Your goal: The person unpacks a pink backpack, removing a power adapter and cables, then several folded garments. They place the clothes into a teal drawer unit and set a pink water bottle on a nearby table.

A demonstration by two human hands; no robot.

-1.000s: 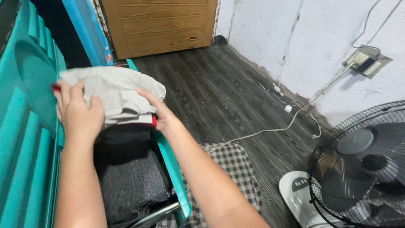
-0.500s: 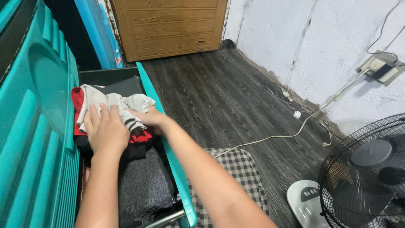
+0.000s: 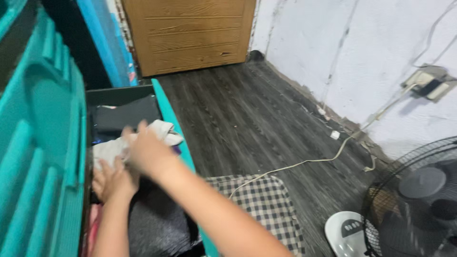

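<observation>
A pale folded cloth [image 3: 154, 135] lies in the open teal drawer [image 3: 173, 121], pressed beneath both hands. The right hand [image 3: 147, 152] rests flat on top of it, fingers spread wide and blurred, so whether they pinch the fabric cannot be told. The left hand [image 3: 112, 181] sits just nearer the person and lower, palm down with fingers splayed over the cloth's near edge, touching it rather than clearly gripping. Beyond the hands, deeper in the drawer, lies a dark folded garment [image 3: 126, 116]; nearer the person, under the forearms, is a dark grey knitted piece [image 3: 154, 226], with a strip of pink fabric [image 3: 93, 223] to the left of the left wrist. Both forearms reach forward from the lower edge, the right crossing above the left. To the right of the right arm lie a checkered mat [image 3: 266, 204] and a white cable [image 3: 304, 164] on the dark wood floor [image 3: 247, 114]. Further right stands a black fan [image 3: 419, 200].
</observation>
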